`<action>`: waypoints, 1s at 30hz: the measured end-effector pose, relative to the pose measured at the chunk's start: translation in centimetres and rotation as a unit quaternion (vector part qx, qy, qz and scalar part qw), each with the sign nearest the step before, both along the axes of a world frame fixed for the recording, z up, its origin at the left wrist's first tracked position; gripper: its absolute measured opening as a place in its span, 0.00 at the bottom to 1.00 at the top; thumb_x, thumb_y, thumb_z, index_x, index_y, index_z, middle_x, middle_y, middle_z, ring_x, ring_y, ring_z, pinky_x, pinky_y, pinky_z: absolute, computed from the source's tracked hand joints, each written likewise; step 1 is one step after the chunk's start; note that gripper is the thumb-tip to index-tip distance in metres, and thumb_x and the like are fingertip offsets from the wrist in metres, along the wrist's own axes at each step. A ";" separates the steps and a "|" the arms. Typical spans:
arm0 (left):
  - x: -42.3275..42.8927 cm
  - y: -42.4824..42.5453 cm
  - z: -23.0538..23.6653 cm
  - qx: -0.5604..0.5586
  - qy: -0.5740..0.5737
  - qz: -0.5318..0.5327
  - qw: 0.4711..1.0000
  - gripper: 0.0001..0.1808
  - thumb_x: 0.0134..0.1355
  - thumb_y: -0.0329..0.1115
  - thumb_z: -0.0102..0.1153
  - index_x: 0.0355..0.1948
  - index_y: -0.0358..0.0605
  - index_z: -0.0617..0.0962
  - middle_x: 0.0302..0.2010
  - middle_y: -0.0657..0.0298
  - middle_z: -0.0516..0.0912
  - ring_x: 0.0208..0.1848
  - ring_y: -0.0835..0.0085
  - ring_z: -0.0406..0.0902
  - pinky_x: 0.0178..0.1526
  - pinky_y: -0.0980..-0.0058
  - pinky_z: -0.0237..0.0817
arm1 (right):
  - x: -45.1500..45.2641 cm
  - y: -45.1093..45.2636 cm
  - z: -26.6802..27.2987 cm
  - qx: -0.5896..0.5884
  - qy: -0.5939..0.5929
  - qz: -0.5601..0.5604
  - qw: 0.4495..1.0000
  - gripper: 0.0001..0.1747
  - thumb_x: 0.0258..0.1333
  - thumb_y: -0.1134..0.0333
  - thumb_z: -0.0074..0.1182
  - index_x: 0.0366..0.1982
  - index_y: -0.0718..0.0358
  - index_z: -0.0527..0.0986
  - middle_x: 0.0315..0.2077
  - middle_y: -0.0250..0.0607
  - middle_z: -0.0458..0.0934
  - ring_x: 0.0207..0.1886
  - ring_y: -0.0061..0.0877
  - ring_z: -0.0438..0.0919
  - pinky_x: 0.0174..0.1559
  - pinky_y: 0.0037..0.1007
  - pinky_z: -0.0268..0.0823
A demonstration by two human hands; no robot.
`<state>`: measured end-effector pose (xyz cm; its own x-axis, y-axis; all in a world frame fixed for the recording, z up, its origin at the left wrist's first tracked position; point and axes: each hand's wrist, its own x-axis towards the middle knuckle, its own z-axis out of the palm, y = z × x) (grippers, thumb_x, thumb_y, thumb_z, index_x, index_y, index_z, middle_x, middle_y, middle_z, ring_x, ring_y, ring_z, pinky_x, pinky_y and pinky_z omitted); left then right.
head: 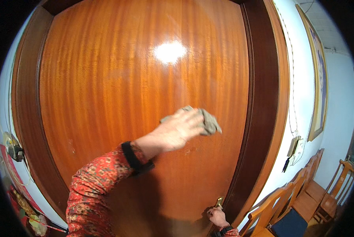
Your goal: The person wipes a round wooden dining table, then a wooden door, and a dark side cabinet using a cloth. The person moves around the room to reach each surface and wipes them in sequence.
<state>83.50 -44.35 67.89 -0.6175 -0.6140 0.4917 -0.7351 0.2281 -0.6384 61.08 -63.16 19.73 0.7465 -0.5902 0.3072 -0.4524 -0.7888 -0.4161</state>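
A closed wooden door (pixel 120 89) with a glossy striped grain fills the middle of the view. My left hand (pixel 180 127) presses a crumpled grey-beige cloth (pixel 209 122) against the door, a little right of centre; the hand is slightly blurred. Low on the right, my right hand (pixel 217 216) is closed around the door handle, just below its brass plate (pixel 219 202). Both arms wear red flowered sleeves with dark bands at the wrists. A bright light reflection shows high on the door, and faint marks are on its surface below the cloth.
A dark wooden frame (pixel 262 89) surrounds the door. On the right wall are a framed picture (pixel 317 86), hanging cords and an electrical box (pixel 294 146). Several wooden chairs stand below, one with a dark blue cushion (pixel 291 223). A plug with cables (pixel 16 152) and bags are at the left.
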 end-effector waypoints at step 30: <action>-8.1 -10.8 -42.9 0.566 0.327 0.118 0.748 0.23 0.68 0.45 0.45 0.53 0.38 0.79 0.55 0.42 0.81 0.62 0.46 0.73 0.63 0.49 0.63 | -4.9 8.2 20.9 0.319 -0.283 0.085 0.900 0.31 0.61 0.78 0.57 0.65 0.64 0.65 0.57 0.37 0.73 0.63 0.25 0.70 0.65 0.29 0.60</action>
